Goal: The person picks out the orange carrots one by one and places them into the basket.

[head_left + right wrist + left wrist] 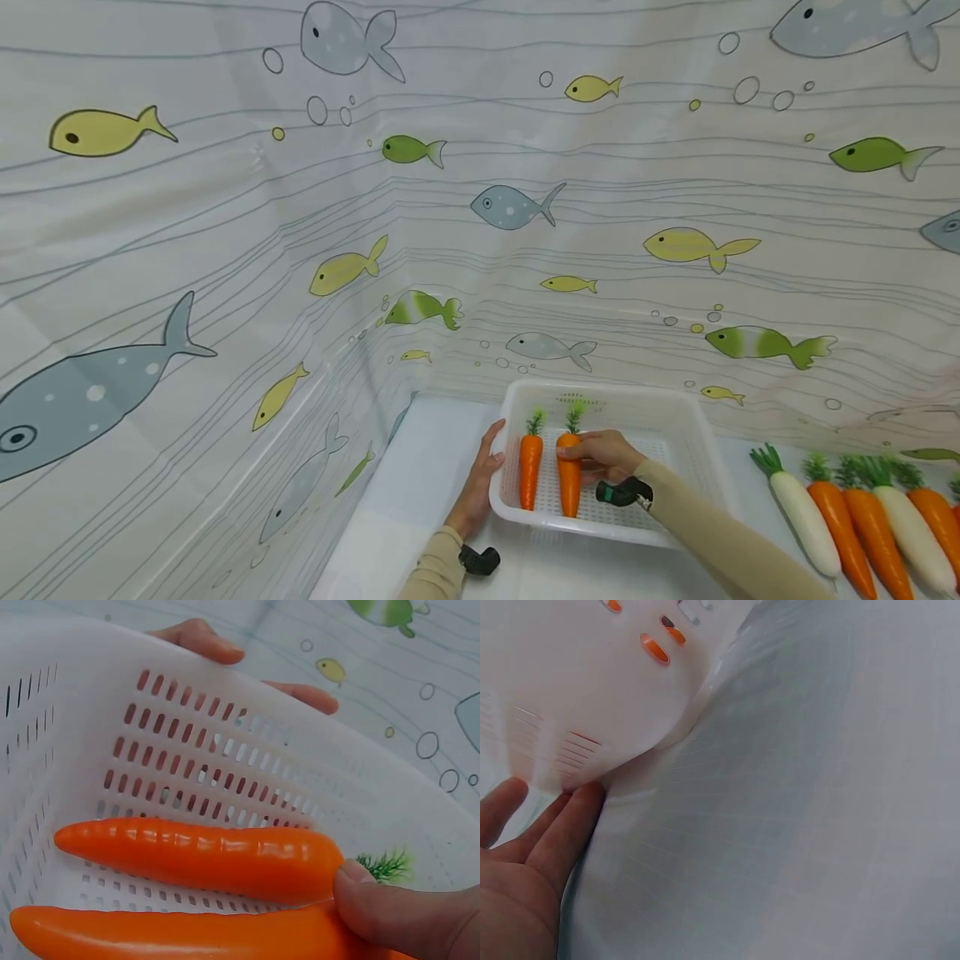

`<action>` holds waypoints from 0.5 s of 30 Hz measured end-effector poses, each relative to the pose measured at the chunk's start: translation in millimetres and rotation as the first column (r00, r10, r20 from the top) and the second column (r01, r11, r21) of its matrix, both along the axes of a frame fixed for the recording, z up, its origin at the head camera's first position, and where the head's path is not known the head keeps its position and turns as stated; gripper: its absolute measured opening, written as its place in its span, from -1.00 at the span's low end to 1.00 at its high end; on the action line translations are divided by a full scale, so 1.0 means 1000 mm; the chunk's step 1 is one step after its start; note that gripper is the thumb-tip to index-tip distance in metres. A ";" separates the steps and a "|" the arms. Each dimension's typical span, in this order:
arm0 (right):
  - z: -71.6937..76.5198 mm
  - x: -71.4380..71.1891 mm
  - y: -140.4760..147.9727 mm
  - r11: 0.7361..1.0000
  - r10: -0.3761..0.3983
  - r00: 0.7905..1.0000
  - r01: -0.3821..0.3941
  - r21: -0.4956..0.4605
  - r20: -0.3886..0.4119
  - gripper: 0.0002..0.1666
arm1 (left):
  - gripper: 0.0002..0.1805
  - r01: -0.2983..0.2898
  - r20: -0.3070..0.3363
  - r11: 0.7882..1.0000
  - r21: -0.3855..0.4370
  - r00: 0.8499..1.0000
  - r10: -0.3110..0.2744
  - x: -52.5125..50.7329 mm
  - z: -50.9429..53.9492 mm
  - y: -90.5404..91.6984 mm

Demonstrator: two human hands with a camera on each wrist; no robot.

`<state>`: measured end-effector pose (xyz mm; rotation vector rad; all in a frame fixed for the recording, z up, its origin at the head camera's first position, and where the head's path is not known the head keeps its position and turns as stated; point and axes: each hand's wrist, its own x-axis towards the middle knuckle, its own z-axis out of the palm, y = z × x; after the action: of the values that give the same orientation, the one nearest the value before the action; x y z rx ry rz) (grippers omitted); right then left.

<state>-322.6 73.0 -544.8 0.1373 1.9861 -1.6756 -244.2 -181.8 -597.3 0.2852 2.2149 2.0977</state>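
Observation:
A white plastic basket (637,533) with slotted walls holds two orange carrots with green tops. One carrot (529,472) lies along the basket's left side. My right hand (606,455) grips the other carrot (570,487) near its top, thumb over it, inside the basket. In the right wrist view that gripped carrot (180,934) lies beside the first carrot (202,855). My left hand (477,487) rests against the outside of the basket's left wall, fingers extended. The left wrist view shows its fingertips touching the slotted wall (630,712) from outside.
Right of the basket, a row of white radishes (806,517) and more carrots (843,533) lies on the white table (420,450). A curtain (465,258) printed with fish stands behind and to the left.

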 end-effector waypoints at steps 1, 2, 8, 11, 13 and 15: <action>0.000 0.000 -0.001 1.000 -0.005 1.000 0.005 -0.005 0.004 -0.29 | -0.34 0.001 0.001 1.000 0.000 1.000 -0.001 0.000 0.001 0.000; 0.000 -0.001 -0.002 1.000 -0.011 1.000 0.011 -0.011 0.007 -0.30 | -0.34 0.003 0.002 1.000 0.001 1.000 -0.003 0.000 0.001 0.001; -0.004 -0.003 -0.008 0.997 -0.009 1.000 0.011 -0.072 0.022 -0.44 | -0.35 -0.001 -0.009 1.000 -0.006 1.000 0.001 0.000 0.004 0.002; -0.004 -0.004 -0.010 0.996 0.005 1.000 -0.003 -0.091 0.025 -0.51 | -0.34 -0.003 -0.008 1.000 -0.008 1.000 0.003 0.000 0.003 0.001; -0.005 -0.006 -0.011 0.996 0.015 1.000 -0.013 -0.090 0.022 -0.54 | -0.34 -0.001 -0.002 1.000 -0.006 1.000 0.001 0.000 0.002 0.001; -0.005 -0.007 -0.012 0.997 0.024 1.000 -0.023 -0.073 0.014 -0.53 | -0.34 -0.001 0.003 1.000 -0.007 1.000 0.001 0.000 0.001 0.000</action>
<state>-329.5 60.6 -549.8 0.0991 1.9059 -1.7248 -244.4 -181.6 -596.6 0.2795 2.2207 2.0889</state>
